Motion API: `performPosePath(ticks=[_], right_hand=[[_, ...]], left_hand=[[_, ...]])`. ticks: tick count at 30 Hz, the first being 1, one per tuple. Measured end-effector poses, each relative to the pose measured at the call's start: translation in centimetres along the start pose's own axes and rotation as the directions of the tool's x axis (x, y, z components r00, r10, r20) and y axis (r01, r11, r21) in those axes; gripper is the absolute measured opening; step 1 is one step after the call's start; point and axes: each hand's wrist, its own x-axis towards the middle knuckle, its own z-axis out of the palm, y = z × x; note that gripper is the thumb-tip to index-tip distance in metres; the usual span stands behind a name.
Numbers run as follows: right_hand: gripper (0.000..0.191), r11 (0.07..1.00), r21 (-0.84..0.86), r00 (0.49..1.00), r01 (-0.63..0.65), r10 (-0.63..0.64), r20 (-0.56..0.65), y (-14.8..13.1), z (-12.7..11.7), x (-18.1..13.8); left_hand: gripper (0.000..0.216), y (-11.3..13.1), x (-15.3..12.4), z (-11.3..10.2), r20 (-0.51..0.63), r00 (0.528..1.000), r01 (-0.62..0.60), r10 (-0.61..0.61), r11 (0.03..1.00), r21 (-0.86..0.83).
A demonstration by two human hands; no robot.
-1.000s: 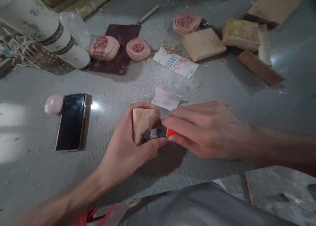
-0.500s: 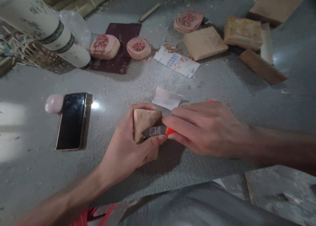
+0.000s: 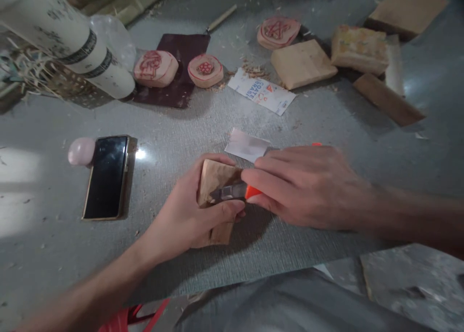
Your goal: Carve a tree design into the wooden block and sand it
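Note:
My left hand wraps round a small block of wood with uneven, cut faces, thumb across its near side. In my right hand is a utility knife with an orange handle; most of the handle is hidden in the fist. Its metal blade lies against the wood just above my left thumb, with the tip slightly blurred. The lower end of the block shows below the thumb, close over the grey table.
A phone lies left, touching a pink rounded object. Beyond my hands are a folded white paper, printed sandpaper, a red-marked wood piece, a pale wood block and a floral tube.
The block has tilted a little in my left hand, and more of its lower end shows. The knife blade has shifted slightly right along the wood. Both hands keep their grip.

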Motion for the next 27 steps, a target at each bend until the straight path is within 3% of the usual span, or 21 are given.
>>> performPosePath(ticks=[6, 10, 14, 17, 19, 22, 25, 27], right_hand=[[0.031, 0.995, 0.041, 0.995, -0.096, 0.096, -0.002, 1.1, -0.8, -0.3], [0.025, 0.97, 0.071, 0.973, -0.231, 0.231, 0.003, 2.7, -0.9, -0.3], [0.023, 0.895, 0.0, 0.895, -0.445, 0.445, 0.032, 5.1, 0.1, -0.3], [0.018, 0.882, 0.037, 0.882, -0.469, 0.466, 0.074, 6.5, 0.8, -0.3], [0.023, 0.89, 0.115, 0.897, -0.442, 0.441, 0.035, 7.0, 1.1, -0.3], [0.045, 0.878, 0.236, 0.89, -0.417, 0.447, -0.093, 7.6, 1.1, -0.2], [0.037, 0.846, 0.224, 0.835, -0.484, 0.523, -0.173, 8.9, 0.8, -0.2], [0.032, 0.827, 0.167, 0.815, -0.536, 0.559, -0.154, 10.1, 0.4, -0.4]], left_hand=[[0.06, -0.4, -0.1, -0.3, 0.034, 0.998, 0.061, -0.059, 0.996, -0.062], [0.054, -0.7, -0.5, -0.7, 0.042, 0.997, 0.077, -0.071, 0.982, -0.173], [0.045, -0.6, -0.8, -1.0, -0.06, 0.996, 0.047, -0.063, 0.969, -0.244], [0.043, -0.4, -0.7, -1.3, -0.105, 0.994, 0.002, -0.025, 0.976, -0.216], [0.047, -0.3, -0.5, -1.5, -0.131, 0.991, -0.018, -0.011, 0.977, -0.211], [0.061, -0.7, 0.1, -1.9, -0.16, 0.987, -0.057, 0.019, 0.97, -0.237], [0.077, -1.6, 0.4, -2.7, -0.173, 0.984, -0.086, 0.04, 0.96, -0.266], [0.082, -2.1, 0.4, -3.4, -0.155, 0.987, -0.077, 0.033, 0.954, -0.289]])
